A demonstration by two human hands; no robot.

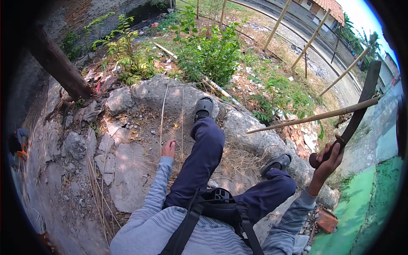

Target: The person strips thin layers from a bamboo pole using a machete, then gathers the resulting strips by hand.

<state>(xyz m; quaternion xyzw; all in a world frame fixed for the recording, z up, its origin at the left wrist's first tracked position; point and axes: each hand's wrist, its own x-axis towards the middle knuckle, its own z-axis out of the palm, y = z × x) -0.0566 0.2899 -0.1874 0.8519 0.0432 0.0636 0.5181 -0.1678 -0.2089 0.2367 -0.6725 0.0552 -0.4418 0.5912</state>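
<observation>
My right hand is raised at the right and grips the wooden handle of a long curved dark blade, which points up and away. A thin bamboo stick lies across in front of the blade, slanting up to the right. My left hand reaches down to the cracked concrete slab, fingers curled at thin dry bamboo strips that lie on it. My legs in dark blue trousers stretch forward, with grey sandals on both feet.
A thick dark post leans at the upper left. Green shrubs and leaning bamboo poles stand beyond the slab. Broken bricks lie at the lower right beside green water. More dry strips lie at the left.
</observation>
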